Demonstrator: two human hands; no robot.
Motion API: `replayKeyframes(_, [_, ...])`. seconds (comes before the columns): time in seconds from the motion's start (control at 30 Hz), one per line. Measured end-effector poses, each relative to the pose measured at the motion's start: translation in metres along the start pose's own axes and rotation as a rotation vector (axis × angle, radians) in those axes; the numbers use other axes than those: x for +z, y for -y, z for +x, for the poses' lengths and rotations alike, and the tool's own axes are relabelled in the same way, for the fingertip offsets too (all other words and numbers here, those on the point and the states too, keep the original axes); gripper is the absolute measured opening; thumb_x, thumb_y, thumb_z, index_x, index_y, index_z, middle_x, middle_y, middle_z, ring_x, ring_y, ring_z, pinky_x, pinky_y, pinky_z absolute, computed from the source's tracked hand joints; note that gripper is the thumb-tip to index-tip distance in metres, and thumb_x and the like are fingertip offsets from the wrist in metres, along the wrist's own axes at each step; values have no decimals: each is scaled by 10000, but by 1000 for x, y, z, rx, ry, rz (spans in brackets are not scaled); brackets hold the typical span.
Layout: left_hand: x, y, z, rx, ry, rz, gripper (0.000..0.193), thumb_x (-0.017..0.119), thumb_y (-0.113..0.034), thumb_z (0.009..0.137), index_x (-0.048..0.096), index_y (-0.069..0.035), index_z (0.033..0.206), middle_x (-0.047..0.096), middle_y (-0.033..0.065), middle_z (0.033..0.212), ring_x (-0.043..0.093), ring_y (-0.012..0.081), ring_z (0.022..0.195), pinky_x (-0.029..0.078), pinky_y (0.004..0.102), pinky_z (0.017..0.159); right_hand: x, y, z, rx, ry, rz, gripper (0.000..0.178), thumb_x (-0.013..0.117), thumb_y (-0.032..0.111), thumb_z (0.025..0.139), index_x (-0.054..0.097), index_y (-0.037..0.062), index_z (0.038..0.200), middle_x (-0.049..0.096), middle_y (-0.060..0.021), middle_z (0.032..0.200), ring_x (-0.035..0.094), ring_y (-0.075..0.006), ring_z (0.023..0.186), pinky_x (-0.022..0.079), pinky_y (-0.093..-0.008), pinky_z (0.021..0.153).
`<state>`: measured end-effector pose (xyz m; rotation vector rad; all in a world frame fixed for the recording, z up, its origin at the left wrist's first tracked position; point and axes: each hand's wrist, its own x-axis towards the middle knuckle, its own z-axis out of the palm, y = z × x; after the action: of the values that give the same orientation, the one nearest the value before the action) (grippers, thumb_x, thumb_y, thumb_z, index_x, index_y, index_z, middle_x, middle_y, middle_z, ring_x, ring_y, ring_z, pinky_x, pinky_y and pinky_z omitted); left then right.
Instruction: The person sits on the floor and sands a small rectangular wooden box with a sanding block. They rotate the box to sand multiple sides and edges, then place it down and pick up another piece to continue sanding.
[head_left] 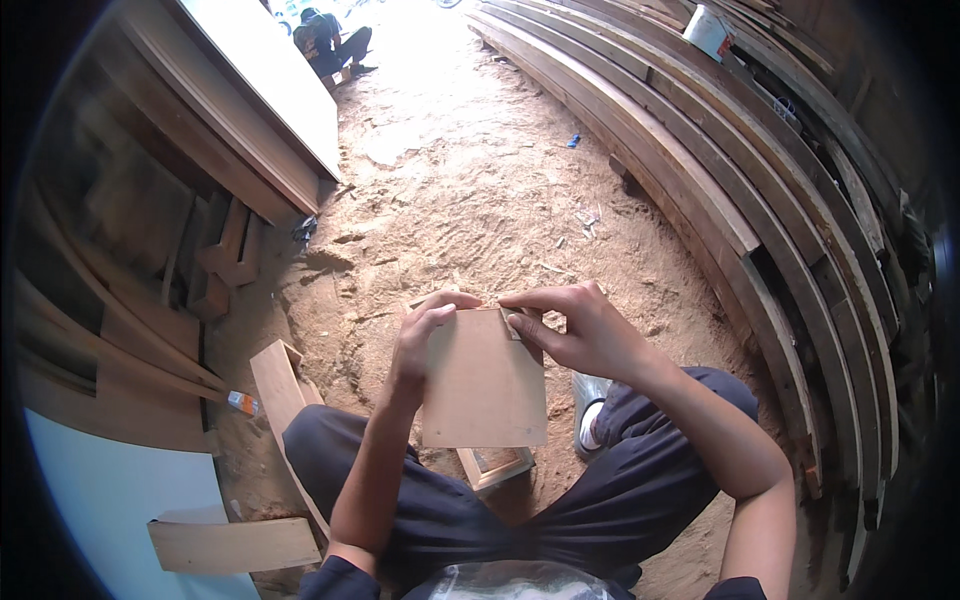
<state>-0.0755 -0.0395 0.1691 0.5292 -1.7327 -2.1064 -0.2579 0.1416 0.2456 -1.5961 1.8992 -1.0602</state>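
Note:
A flat tan wooden board (484,385), roughly rectangular, is held up in front of my knees. My left hand (418,335) grips its left edge near the upper corner, thumb and fingers closed round it. At the board's upper right edge, my right hand (575,325) makes a pinch with thumb and index finger. A small pale strip shows under that thumb; whether it is a loose piece or part of the board I cannot tell. Below the board, a small wooden frame (496,470) is partly hidden by it.
Long timber planks (700,165) are stacked along the right, with a white bucket (708,33) on top. At left lie a narrow wooden piece (275,385), a short curved board (235,546) and a pale blue panel (110,490). A person (325,45) crouches far off.

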Motion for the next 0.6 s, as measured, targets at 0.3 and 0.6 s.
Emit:
replayKeyframes(0.3, [7,10,5,77,26,-25,432,514,-325,1033,672,-5,1277,691,100,1123,658,155,1061,511,302,954,-3,-18,18,282,120,214,323,729,280,1092,823,-29,1099,704,0,779,640,-70,711,529,-272,667])
replayKeyframes(0.6, [11,27,9,50,-27,-131,349,567,-353,1026,678,-23,1032,635,25,866,611,102,821,470,260,758,-9,-28,17,525,12,560,298,786,254,1034,821,0,1186,793,-37,985,705,-94,912,561,-300,856])
